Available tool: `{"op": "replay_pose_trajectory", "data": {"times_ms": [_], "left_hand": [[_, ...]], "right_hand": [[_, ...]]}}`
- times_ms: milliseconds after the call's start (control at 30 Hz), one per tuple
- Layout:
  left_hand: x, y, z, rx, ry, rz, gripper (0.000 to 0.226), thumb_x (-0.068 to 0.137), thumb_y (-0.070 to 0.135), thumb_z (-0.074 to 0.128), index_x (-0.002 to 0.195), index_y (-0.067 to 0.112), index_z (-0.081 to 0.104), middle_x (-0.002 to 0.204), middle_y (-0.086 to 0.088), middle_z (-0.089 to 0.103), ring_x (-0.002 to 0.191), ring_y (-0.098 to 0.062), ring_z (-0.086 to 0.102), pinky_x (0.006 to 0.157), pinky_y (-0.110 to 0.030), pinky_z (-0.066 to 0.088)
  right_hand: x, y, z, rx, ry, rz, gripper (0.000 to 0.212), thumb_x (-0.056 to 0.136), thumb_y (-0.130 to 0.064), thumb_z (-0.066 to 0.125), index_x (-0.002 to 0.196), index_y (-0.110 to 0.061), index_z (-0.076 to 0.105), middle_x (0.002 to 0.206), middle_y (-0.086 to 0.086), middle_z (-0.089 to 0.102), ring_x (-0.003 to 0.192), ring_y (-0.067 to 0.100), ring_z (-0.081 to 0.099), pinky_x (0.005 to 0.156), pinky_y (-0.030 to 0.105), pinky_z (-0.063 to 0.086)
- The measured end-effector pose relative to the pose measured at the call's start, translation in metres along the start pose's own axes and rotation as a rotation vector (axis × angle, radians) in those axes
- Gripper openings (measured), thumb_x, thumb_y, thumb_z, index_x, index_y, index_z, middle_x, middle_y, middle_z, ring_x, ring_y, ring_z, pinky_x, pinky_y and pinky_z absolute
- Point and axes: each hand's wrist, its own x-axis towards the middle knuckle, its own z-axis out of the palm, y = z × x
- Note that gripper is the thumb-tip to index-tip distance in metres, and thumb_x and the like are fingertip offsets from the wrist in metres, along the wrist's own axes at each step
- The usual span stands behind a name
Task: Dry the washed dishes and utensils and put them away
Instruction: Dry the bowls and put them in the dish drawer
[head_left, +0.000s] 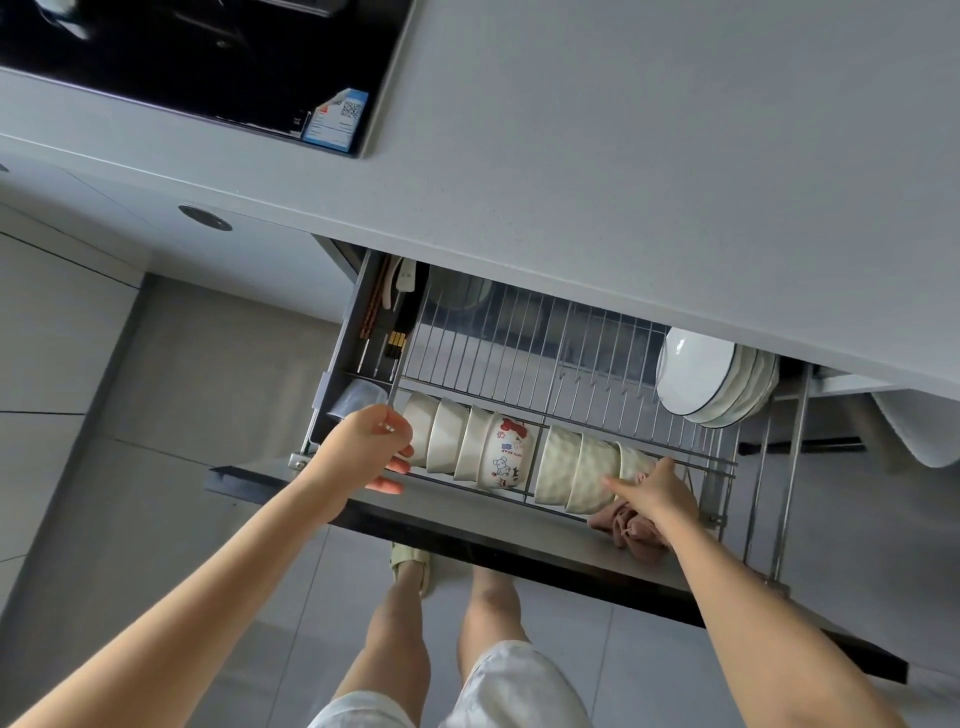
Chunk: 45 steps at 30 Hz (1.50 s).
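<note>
Bowls (467, 447) sideways, row L-R; L fingers (385, 486) round end bowl (420, 415), R fingers (618, 486) round cloth (621, 527).

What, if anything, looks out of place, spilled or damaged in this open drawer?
Nothing stands out. The bowls lie on their sides in a tidy row, the plates stand at the right, and nothing looks spilled or broken. The cloth is held in the right hand, not left in the drawer.

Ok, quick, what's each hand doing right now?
Left hand: grips the leftmost white bowl.
Right hand: holds the brown cloth, forefinger on a pale green bowl.
</note>
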Motion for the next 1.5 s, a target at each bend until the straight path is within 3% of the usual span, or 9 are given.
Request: {"op": "replay_pose_trajectory", "data": {"times_ms": [200, 367, 533, 800, 867, 1067, 1267, 1367, 1500], "left_hand": [[-0.007, 0.003, -0.005, -0.008, 0.034, 0.025, 0.007, 0.094, 0.01, 0.051, 0.097, 0.013, 0.058, 0.094, -0.014, 0.064, 0.073, -0.021, 0.064, 0.057, -0.03, 0.059], [-0.023, 0.006, -0.019, -0.014, 0.067, 0.08, 0.01, 0.094, 0.013, 0.052, 0.088, 0.02, 0.056, 0.098, -0.015, 0.064, 0.078, -0.023, 0.066, 0.063, -0.033, 0.06], [-0.045, 0.0, -0.039, -0.055, 0.115, 0.132, 0.004, 0.094, 0.018, 0.054, 0.093, 0.021, 0.054, 0.099, -0.012, 0.065, 0.087, -0.024, 0.068, 0.071, -0.035, 0.06], [-0.089, -0.049, -0.122, -0.229, 0.278, 0.35, 0.048, 0.08, 0.041, 0.07, 0.125, 0.034, 0.053, 0.116, 0.011, 0.058, 0.107, -0.006, 0.057, 0.095, -0.021, 0.045], [-0.106, -0.068, -0.155, -0.371, 0.27, 0.442, 0.036, 0.082, 0.032, 0.07, 0.116, 0.031, 0.057, 0.109, 0.011, 0.065, 0.099, -0.002, 0.06, 0.085, -0.009, 0.043], [-0.153, -0.165, -0.269, -0.592, 0.463, 0.484, 0.013, 0.089, 0.026, 0.064, 0.095, 0.016, 0.069, 0.082, 0.008, 0.071, 0.074, -0.004, 0.061, 0.074, -0.02, 0.047], [-0.198, -0.274, -0.394, -0.687, 0.852, 0.399, 0.026, 0.087, 0.029, 0.065, 0.073, 0.013, 0.05, 0.065, 0.004, 0.045, 0.063, -0.012, 0.039, 0.056, -0.027, 0.029], [-0.222, -0.312, -0.441, -0.702, 0.983, 0.447, 0.027, 0.083, 0.034, 0.064, 0.076, 0.01, 0.052, 0.07, 0.004, 0.052, 0.065, -0.01, 0.045, 0.058, -0.023, 0.036], [-0.242, -0.341, -0.481, -0.829, 0.947, 0.527, 0.006, 0.093, 0.021, 0.056, 0.094, 0.024, 0.061, 0.081, 0.011, 0.069, 0.072, -0.008, 0.062, 0.065, -0.018, 0.048]], "right_hand": [[-0.004, -0.006, -0.003, -0.056, -0.009, -0.028, 0.071, 0.075, -0.054, 0.073, 0.118, -0.004, 0.046, 0.119, 0.008, 0.063, 0.108, 0.029, 0.061, 0.073, 0.03, 0.043], [-0.049, -0.038, -0.027, -0.211, 0.227, -0.192, 0.064, 0.08, -0.055, 0.067, 0.12, -0.009, 0.048, 0.104, 0.006, 0.068, 0.092, 0.027, 0.066, 0.06, 0.028, 0.042], [-0.117, -0.126, -0.057, 0.109, 0.252, -0.503, 0.064, 0.078, -0.055, 0.067, 0.125, -0.015, 0.051, 0.109, 0.002, 0.065, 0.08, 0.014, 0.058, 0.054, 0.017, 0.04], [-0.275, -0.281, -0.048, 0.259, -0.061, -1.057, 0.057, 0.076, -0.049, 0.071, 0.123, -0.02, 0.055, 0.111, -0.005, 0.059, 0.099, 0.009, 0.054, 0.078, 0.021, 0.043], [-0.318, -0.312, -0.03, 0.228, -0.174, -1.144, 0.06, 0.075, -0.05, 0.071, 0.124, -0.022, 0.053, 0.113, -0.008, 0.055, 0.105, 0.007, 0.051, 0.085, 0.022, 0.04], [-0.431, -0.406, 0.053, 0.136, -0.361, -1.315, 0.046, 0.075, -0.04, 0.077, 0.114, -0.02, 0.061, 0.1, -0.003, 0.066, 0.09, 0.007, 0.06, 0.081, 0.019, 0.047], [-0.539, -0.492, 0.163, 0.126, -0.469, -1.405, 0.006, 0.087, -0.004, 0.067, 0.09, -0.005, 0.071, 0.077, -0.004, 0.069, 0.065, -0.006, 0.062, 0.061, 0.016, 0.048], [-0.592, -0.52, 0.223, 0.265, -0.531, -1.338, 0.014, 0.094, -0.011, 0.059, 0.083, -0.01, 0.068, 0.074, -0.003, 0.066, 0.068, 0.006, 0.062, 0.052, 0.016, 0.048], [-0.649, -0.553, 0.297, 0.439, -0.899, -1.048, 0.024, 0.101, -0.026, 0.045, 0.099, -0.015, 0.066, 0.1, 0.008, 0.072, 0.098, 0.025, 0.067, 0.086, 0.044, 0.054]]}}
